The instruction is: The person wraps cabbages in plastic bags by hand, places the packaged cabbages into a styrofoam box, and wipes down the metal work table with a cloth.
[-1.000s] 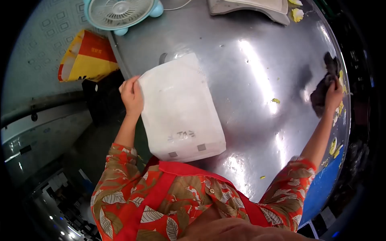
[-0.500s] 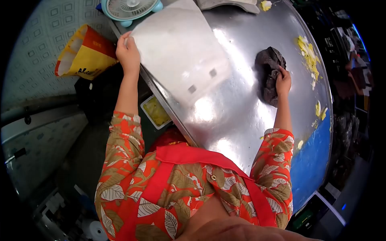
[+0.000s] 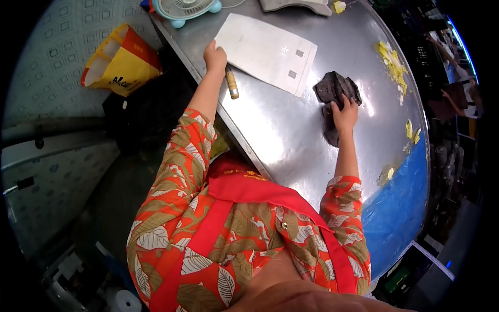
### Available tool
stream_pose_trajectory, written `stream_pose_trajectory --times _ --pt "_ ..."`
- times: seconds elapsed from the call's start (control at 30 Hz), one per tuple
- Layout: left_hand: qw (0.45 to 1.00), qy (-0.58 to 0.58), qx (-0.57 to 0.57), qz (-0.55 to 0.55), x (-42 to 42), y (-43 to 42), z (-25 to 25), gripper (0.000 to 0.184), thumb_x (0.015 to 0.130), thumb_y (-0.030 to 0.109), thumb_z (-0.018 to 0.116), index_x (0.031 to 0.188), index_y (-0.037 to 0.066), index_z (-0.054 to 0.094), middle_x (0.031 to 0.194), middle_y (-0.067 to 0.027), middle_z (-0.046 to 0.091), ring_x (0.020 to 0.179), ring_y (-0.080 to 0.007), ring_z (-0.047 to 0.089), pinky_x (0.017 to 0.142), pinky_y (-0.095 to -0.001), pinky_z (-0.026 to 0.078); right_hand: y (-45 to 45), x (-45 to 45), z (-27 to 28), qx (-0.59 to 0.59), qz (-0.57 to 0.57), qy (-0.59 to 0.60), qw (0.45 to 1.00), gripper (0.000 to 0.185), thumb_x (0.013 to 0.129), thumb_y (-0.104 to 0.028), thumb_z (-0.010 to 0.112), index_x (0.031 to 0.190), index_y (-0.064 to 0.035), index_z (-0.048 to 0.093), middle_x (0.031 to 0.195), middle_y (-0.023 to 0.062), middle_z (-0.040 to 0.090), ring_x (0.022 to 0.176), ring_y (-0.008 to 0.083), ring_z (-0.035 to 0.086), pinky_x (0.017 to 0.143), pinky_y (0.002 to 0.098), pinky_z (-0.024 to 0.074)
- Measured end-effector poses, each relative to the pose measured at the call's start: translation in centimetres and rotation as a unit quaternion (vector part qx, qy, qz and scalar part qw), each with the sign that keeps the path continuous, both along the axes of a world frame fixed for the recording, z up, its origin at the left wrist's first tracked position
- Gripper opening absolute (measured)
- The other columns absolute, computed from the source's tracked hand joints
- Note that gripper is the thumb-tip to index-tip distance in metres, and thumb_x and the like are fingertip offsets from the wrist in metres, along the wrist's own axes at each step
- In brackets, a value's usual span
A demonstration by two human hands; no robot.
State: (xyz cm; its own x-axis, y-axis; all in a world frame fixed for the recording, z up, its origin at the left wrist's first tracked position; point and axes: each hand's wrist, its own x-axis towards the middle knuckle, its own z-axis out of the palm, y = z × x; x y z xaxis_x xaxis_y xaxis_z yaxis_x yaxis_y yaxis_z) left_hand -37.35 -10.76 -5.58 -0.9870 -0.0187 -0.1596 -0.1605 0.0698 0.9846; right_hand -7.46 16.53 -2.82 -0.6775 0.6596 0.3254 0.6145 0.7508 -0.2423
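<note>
My left hand (image 3: 215, 57) is closed at the left edge of a flat white sheet (image 3: 262, 49), which lies on the metal table and has two grey squares near its right end. Beside that hand is a short tool with a yellowish-brown handle (image 3: 232, 86); its upper end lies close to my fingers, and I cannot tell its kind. My right hand (image 3: 345, 115) rests on a crumpled dark cloth (image 3: 330, 88), thumb and fingers spread apart. The cloth lies bunched on the table, right of the sheet, partly covered by my hand.
The shiny metal table (image 3: 270, 127) has yellow scraps (image 3: 393, 65) along its right side and a blue sheet (image 3: 397, 208) nearer me. A light-blue fan (image 3: 184, 8) and a grey device (image 3: 296, 5) stand at the back. A yellow-red bag (image 3: 130, 65) is left of the table.
The white sheet, tilted up in my left hand before, now lies flat farther right, uncovering the tool handle. The dark cloth has shifted left and changed shape; my right hand's fingers have spread.
</note>
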Motion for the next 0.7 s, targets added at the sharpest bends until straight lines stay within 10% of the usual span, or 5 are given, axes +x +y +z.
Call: stream_pose_trajectory --times 0.2,0.37,0.7 --pt "0.924 0.087 -0.34 -0.148 1.7 -2.0 0.6 0.071 0.076 0.021 0.061 0.138 0.011 0.027 0.141 -0.0231 0.02 0.132 -0.0372 0.017 0.105 -0.0407 0.025 -5.2 -3.0 -0.1 -0.212 0.183 0.041 0.959 0.034 0.076 -0.007 0.051 0.108 -0.0061 0.061 0.123 0.0216 0.047 0.115 0.0366 0.043 0.098 0.0406 0.034" --pt "0.848 0.181 -0.446 -0.222 7.7 -3.3 4.6 0.083 0.069 0.025 0.07 0.138 0.013 0.026 0.137 -0.0247 0.026 0.121 -0.0408 0.036 0.098 -0.0413 0.035 -9.6 -6.4 -1.4 -0.214 0.245 0.03 0.945 0.051 0.079 -0.027 0.059 0.127 -0.015 0.048 0.139 0.0204 0.03 0.127 0.0397 0.028 0.105 0.0437 0.0238" --pt "0.892 0.123 -0.382 -0.207 6.1 -5.7 5.4 0.064 0.073 0.011 0.055 0.133 0.011 0.034 0.137 -0.014 0.027 0.101 -0.036 0.054 0.082 -0.0413 0.046 -12.8 -8.4 -1.0 -0.127 0.172 -0.127 0.969 0.049 0.075 -0.031 0.063 0.122 -0.022 0.053 0.135 0.0138 0.038 0.125 0.0352 0.032 0.099 0.0472 0.0268"
